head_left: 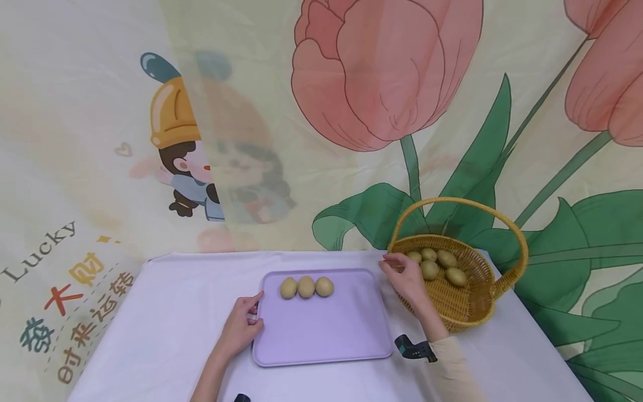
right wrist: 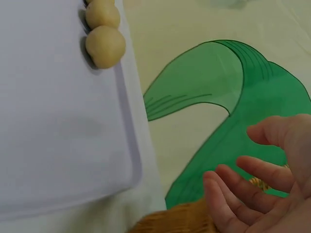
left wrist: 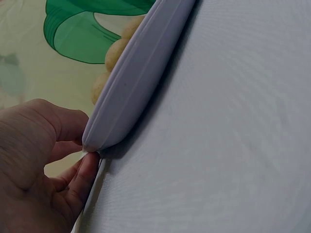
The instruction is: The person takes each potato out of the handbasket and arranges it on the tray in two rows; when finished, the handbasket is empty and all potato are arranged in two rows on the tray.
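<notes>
The left fingers [left wrist: 73, 124] pinched the edge of the lilac tray [head_left: 321, 332], bent around its left rim. The right fingers [right wrist: 245, 189] were spread apart, loosely curved, and held nothing; they hung between the tray's right side and the basket [head_left: 480, 282], overlapping its left rim in the head view, though whether they touched it could not be told.

Three potatoes [head_left: 306, 287] lay on the tray, to the right of the left fingers and left of the right fingers, side by side in a row near the far rim. Five more potatoes [head_left: 429, 271] sat in the basket, just right of the right fingers, clustered toward its far side. The handle [head_left: 459, 200] arched upright above and beyond the right fingers.

A white cloth [head_left: 186, 312] covered the counter beneath both sets of fingers. Below the right fingers, a dark band [head_left: 414, 348] showed at the wrist, by a pale sleeve [head_left: 454, 365]. Beyond all the fingers hung a backdrop [head_left: 261, 44] printed with tulips.
</notes>
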{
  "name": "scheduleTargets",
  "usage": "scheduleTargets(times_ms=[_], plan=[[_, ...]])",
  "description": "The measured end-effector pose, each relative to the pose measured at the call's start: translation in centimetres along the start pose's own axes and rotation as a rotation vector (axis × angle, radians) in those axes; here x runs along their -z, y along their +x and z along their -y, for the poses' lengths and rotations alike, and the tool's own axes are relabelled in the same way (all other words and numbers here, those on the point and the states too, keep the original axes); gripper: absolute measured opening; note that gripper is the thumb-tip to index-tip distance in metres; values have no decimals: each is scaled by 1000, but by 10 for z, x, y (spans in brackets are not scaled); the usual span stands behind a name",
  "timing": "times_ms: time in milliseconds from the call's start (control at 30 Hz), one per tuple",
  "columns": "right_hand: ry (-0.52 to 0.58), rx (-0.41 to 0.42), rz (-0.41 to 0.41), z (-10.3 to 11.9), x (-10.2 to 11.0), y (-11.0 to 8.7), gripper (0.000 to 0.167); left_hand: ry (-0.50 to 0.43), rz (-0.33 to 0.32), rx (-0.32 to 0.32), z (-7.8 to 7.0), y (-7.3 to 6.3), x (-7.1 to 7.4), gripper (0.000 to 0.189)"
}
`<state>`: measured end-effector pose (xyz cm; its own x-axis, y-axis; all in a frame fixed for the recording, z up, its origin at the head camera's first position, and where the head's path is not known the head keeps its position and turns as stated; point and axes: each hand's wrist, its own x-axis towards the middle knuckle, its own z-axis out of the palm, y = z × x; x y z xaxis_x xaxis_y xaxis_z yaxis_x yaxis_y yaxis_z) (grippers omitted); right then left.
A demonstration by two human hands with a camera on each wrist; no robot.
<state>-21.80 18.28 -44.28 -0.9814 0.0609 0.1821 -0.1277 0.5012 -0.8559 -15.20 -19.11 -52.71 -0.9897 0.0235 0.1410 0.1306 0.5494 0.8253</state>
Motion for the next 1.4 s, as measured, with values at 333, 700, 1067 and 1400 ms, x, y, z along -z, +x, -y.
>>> scheduleTargets(times_ms=[333,700,1067,1400], plan=[[-38,-44,-65,-12,41,5,34,-15,-3,-4,1,-1,1,60],[-126,-91,-149,-54,59,12,32,-17,-13,-22,1,-2,1,60],[-275,-227,-3,-62,61,12,59,-12,-22,-22,2,-2,0,60],[-244,-214,-30,-72,59,16,52,-22,-12,-14,0,-3,1,60]])
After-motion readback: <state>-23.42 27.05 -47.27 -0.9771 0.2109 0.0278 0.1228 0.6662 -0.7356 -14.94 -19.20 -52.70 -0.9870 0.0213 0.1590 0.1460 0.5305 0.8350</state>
